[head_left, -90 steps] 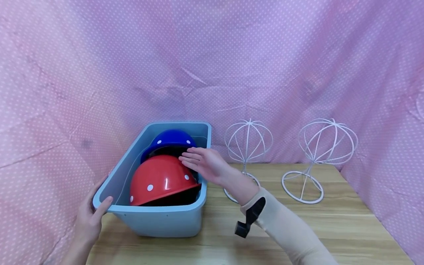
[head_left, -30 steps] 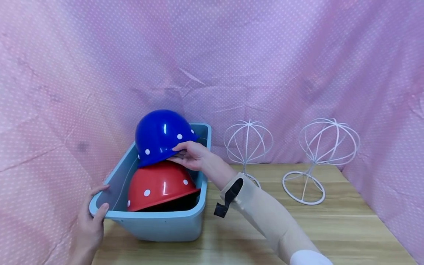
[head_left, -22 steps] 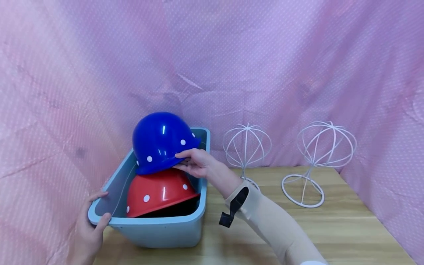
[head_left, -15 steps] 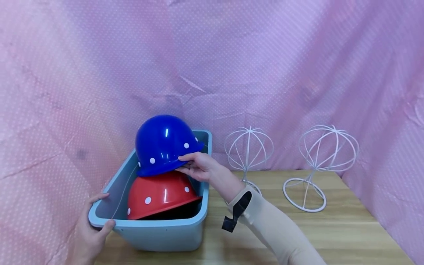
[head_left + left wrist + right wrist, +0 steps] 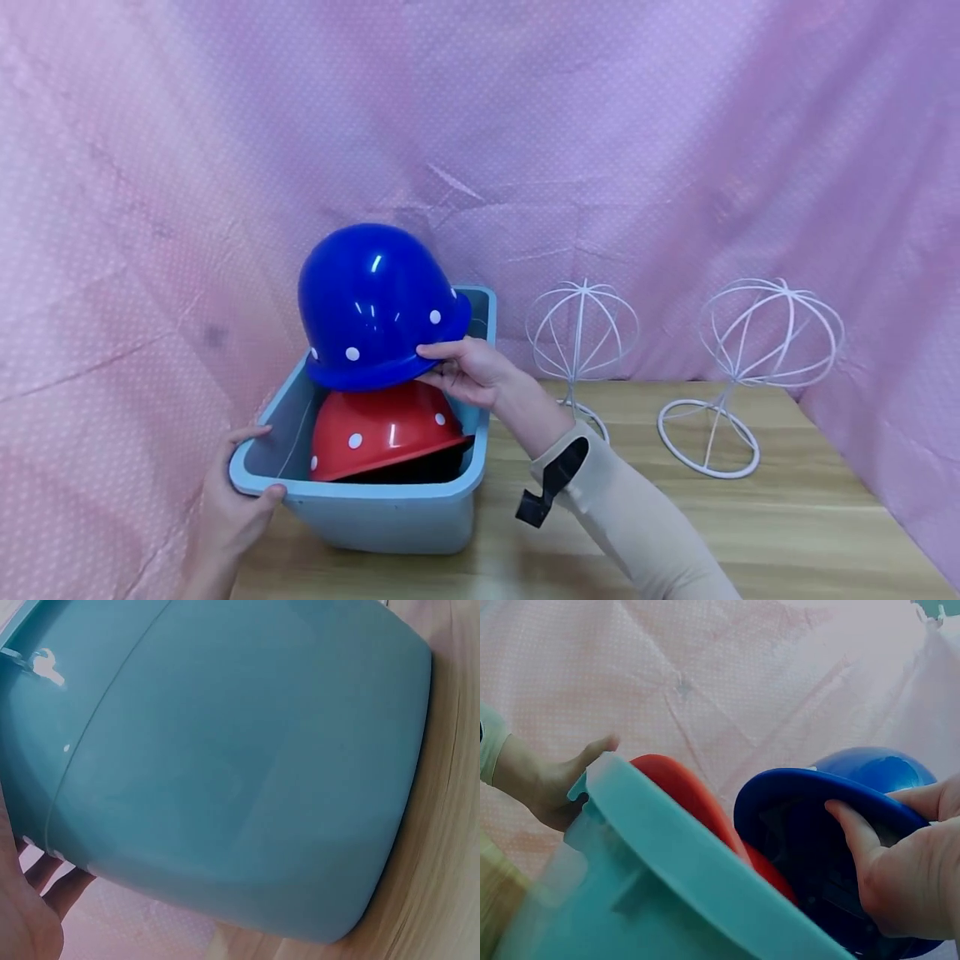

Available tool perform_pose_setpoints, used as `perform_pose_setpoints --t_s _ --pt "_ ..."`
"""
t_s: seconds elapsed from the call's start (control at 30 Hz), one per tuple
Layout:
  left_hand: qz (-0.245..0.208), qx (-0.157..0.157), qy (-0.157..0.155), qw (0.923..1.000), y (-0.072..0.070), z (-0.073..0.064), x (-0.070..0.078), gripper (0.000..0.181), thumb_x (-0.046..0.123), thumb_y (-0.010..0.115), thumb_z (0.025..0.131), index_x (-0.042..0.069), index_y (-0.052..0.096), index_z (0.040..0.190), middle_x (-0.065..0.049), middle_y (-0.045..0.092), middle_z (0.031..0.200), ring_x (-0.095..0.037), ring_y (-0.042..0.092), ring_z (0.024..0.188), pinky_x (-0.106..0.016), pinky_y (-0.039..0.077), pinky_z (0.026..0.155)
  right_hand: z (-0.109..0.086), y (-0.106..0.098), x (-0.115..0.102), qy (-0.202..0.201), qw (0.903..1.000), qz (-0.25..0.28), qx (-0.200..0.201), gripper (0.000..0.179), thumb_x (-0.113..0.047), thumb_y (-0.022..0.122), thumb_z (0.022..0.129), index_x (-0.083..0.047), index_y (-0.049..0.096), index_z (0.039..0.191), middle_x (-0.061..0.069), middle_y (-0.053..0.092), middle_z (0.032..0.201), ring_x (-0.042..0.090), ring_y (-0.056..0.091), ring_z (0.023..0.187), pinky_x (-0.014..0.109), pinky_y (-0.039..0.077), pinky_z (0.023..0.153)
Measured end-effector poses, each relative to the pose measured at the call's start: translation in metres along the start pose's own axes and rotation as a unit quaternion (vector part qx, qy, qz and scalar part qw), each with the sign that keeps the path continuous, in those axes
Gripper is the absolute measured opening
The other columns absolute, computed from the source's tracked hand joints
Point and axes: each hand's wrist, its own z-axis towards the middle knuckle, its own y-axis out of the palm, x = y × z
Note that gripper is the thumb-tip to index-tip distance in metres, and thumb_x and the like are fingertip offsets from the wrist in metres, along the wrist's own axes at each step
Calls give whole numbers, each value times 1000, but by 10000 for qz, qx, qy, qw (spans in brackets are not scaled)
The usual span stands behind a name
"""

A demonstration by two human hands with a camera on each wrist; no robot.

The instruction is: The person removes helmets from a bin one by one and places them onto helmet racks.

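My right hand (image 5: 472, 371) pinches the brim of a blue hard hat (image 5: 375, 308) with white dots, thumb and fingers on opposite faces of the brim. In the right wrist view the dark hollow underside of the blue hard hat (image 5: 802, 847) shows. The hat is over the light blue plastic bin (image 5: 390, 517). Below it, a red hard hat (image 5: 382, 442) with white dots lies tilted inside the bin, its top partly covered by the blue one. My left hand (image 5: 236, 504) grips the bin's near left corner by the rim; its fingers reach under that rim in the left wrist view.
Two white wire hat stands, a nearer-to-bin stand (image 5: 581, 333) and a far right stand (image 5: 772, 333), rise from the wooden table (image 5: 787, 533) right of the bin. My right forearm partly covers the first stand's base. Pink dotted cloth (image 5: 570, 125) hangs behind and at both sides.
My right hand came to the blue hard hat, took its brim and raised it from inside the bin to above the red one. My left hand keeps its hold on the rim.
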Motion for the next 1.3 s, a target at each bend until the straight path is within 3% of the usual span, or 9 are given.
perform_pose_setpoints --t_s 0.1,0.2,0.3,0.47,0.6,0.73,0.8,1.03,1.3 --pt "-68 79 86 9999 -1 4 -2 80 27 97 71 -8 61 133 15 63 131 -7 56 118 -10 43 94 -1 -3 -5 -268 9989 -336 -183 67 10 46 104 -9 28 165 19 40 169 33 51 147 53 34 123" --pt "-236 156 216 9994 -1 8 -4 80 28 98 70 -10 62 131 12 65 130 -8 57 117 -11 44 93 -4 -5 -10 -465 9970 -550 -279 65 10 45 103 -7 31 164 20 40 169 21 68 126 53 33 123" --pt "-253 231 287 9990 -1 10 -4 80 29 99 69 -10 63 129 12 65 129 -8 57 115 -10 44 92 -8 -9 -13 -535 9959 -616 -381 67 11 44 103 -7 28 165 19 37 170 11 73 106 51 36 122" --pt "-152 237 378 9989 5 12 -4 75 28 95 74 -10 62 129 13 63 129 -8 57 113 -5 45 93 -17 -16 -17 -738 9942 -577 -529 70 11 41 103 -10 24 167 19 34 171 12 75 105 37 56 105" --pt "-433 261 633 9967 10 15 -7 79 31 95 75 -17 58 126 9 65 127 -10 58 111 -6 47 93 -20 -18 -19 -881 9927 -567 -604 67 9 42 104 -10 28 166 13 55 155 12 77 103 29 63 91" --pt "-687 288 528 9958 12 16 -9 85 32 97 74 -20 54 126 7 65 127 -13 57 111 -10 48 92 -21 -18 -23 -1042 9904 -653 -637 64 9 42 103 -6 32 165 -1 73 125 11 78 100 28 62 91" --pt "-686 317 454 9961 14 15 -10 85 31 97 74 -20 54 127 6 65 127 -13 57 111 -10 49 92 -23 -17 -25 -1177 9879 -732 -700 63 9 42 103 -5 33 164 -4 75 119 9 78 99 27 62 93" --pt "-773 485 564 9942 19 10 -12 84 27 97 73 -22 53 125 6 67 126 -10 60 113 -11 48 96 -30 -14 -38 -1462 9839 -702 -757 62 9 41 104 -5 32 163 -3 75 120 10 78 100 27 62 92" --pt "-854 637 760 9914 23 11 -11 83 22 100 68 -23 54 119 2 69 125 -9 63 116 -12 47 100 -43 -11 -57 -1760 9785 -465 -973 50 8 41 105 -8 43 153 0 79 117 12 80 97 28 63 91"
